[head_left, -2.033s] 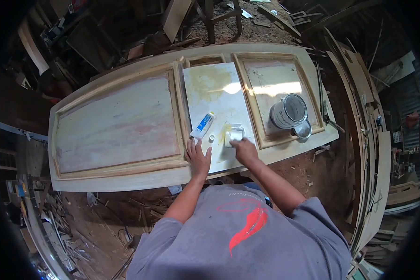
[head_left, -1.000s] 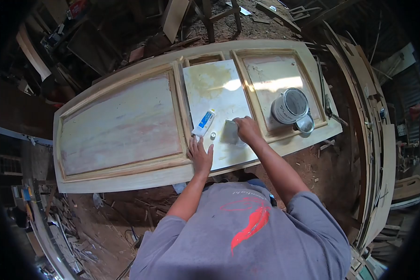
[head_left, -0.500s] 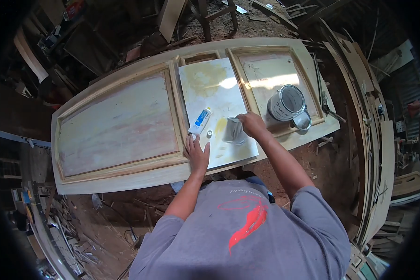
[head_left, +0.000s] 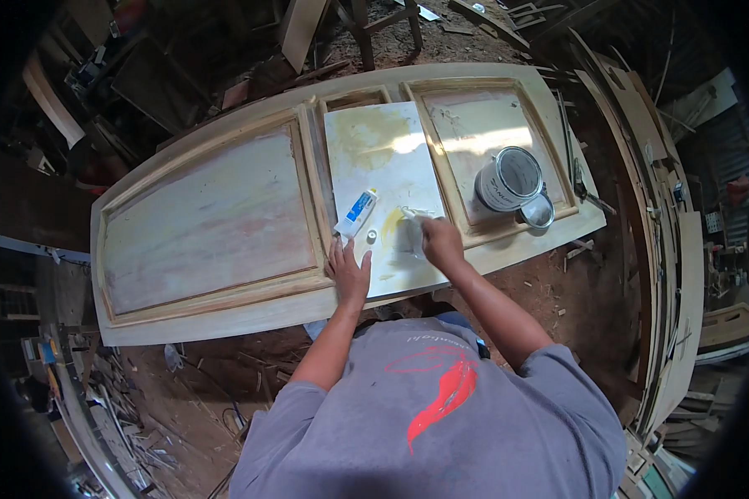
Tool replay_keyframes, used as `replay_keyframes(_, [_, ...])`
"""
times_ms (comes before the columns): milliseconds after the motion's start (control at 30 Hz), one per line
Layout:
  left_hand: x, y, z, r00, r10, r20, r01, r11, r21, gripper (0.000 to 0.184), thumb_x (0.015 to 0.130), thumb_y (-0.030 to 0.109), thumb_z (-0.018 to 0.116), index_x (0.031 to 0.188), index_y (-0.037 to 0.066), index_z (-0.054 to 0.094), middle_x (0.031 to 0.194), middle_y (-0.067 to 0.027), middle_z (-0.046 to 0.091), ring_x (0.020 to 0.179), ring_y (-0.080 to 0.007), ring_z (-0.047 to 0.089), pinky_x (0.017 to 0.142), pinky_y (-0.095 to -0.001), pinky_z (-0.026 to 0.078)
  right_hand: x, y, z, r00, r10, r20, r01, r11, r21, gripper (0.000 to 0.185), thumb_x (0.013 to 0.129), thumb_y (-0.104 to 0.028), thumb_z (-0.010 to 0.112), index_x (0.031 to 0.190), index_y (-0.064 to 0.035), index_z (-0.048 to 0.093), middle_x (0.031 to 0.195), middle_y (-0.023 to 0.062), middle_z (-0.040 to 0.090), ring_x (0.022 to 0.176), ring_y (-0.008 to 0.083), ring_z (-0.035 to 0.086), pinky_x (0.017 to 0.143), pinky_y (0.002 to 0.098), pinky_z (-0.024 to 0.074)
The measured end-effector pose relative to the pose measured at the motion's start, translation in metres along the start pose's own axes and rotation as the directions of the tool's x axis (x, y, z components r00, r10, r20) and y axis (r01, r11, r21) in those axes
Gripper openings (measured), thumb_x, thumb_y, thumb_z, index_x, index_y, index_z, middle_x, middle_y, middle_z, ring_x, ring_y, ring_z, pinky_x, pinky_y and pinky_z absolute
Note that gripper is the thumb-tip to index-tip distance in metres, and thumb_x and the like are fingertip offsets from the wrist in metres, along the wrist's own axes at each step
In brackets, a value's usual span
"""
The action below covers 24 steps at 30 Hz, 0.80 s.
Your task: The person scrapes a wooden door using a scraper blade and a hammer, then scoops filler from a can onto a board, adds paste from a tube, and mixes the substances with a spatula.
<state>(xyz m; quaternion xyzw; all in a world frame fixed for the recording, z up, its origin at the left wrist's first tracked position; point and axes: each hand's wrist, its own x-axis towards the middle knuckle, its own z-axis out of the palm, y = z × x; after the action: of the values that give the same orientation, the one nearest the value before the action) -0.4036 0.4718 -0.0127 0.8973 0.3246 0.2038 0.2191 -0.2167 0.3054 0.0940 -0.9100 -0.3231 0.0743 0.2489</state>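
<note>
My right hand (head_left: 443, 243) grips a flat scraper (head_left: 412, 215), seen nearly edge-on, over a grey and yellow smear of paste (head_left: 401, 239) on a white board (head_left: 376, 179). At the board's left edge, my left hand (head_left: 349, 270) lies with its fingers spread, close to the lower end of a white and blue tube (head_left: 357, 213). Beside the tube stands a small cap (head_left: 372, 237). Under the board is a wooden panel door (head_left: 216, 299) with raised mouldings.
An open tin (head_left: 499, 190) sits on the door's right panel, with its round lid (head_left: 538, 212) against it. A long metal tool (head_left: 581, 193) lies along the right end. Upright planks (head_left: 641, 200) stand farther right, and wood scraps (head_left: 141, 449) litter the ground.
My right hand has moved slightly down and turned, so the scraper has gone from showing its broad face to nearly edge-on. My left hand stays almost in place.
</note>
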Motion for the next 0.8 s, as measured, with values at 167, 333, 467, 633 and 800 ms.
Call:
replay_keyframes(167, [0.001,0.001,0.000,1.000,0.001,-0.014,-0.001,0.999,-0.033,0.061,0.098,0.041,0.077,0.144,0.006,0.057,0.153,-0.0231,0.052,0.151,-0.0407,0.040,0.124,-0.0598,0.027,-0.055,0.002,0.013,0.943,-0.276,0.188,0.290,0.956,-0.053,0.027,0.092,-0.006,0.061,0.114,-0.0096,0.077,0.095,0.0216,0.075,0.093,0.0415,0.072,0.078,0.0549,0.0576])
replay_keyframes(333, [0.000,0.003,0.000,1.000,0.009,-0.020,-0.009,1.000,-0.019,0.057,0.098,0.039,0.077,0.139,0.006,0.058,0.151,-0.0228,0.053,0.151,-0.0407,0.041,0.123,-0.0599,0.028,-0.005,0.005,-0.006,0.983,-0.112,0.148,0.134,0.981,-0.143,0.034,0.091,-0.004,0.060,0.119,-0.0111,0.077,0.101,0.0159,0.077,0.096,0.0384,0.072,0.083,0.0509,0.0598])
replay_keyframes(467, [0.000,0.002,0.000,1.000,-0.016,0.001,0.016,1.000,-0.025,0.056,0.098,0.040,0.076,0.139,0.006,0.058,0.151,-0.0227,0.053,0.152,-0.0405,0.040,0.123,-0.0607,0.027,-0.016,0.015,0.035,0.949,-0.273,0.155,0.294,0.947,-0.133,0.039,0.087,-0.002,0.060,0.122,-0.0111,0.077,0.103,0.0146,0.077,0.104,0.0353,0.071,0.085,0.0487,0.0603])
replay_keyframes(633, [0.001,0.003,-0.002,0.999,-0.030,0.030,0.031,0.999,-0.039,0.056,0.099,0.042,0.074,0.138,0.005,0.058,0.153,-0.0232,0.051,0.153,-0.0410,0.039,0.123,-0.0616,0.026,-0.018,-0.004,-0.012,0.942,-0.180,0.282,0.203,0.978,-0.056,0.022,0.090,-0.010,0.062,0.102,-0.0120,0.080,0.091,0.0164,0.075,0.092,0.0403,0.073,0.084,0.0506,0.0587])
replay_keyframes(800, [-0.003,0.002,0.000,1.000,0.016,-0.017,-0.017,0.999,-0.033,0.055,0.099,0.041,0.075,0.138,0.006,0.058,0.153,-0.0239,0.052,0.151,-0.0411,0.040,0.122,-0.0615,0.028,0.034,0.010,-0.002,0.982,-0.136,0.132,0.153,0.979,-0.135,0.028,0.090,-0.007,0.059,0.108,-0.0130,0.080,0.098,0.0189,0.077,0.101,0.0386,0.073,0.087,0.0524,0.0592])
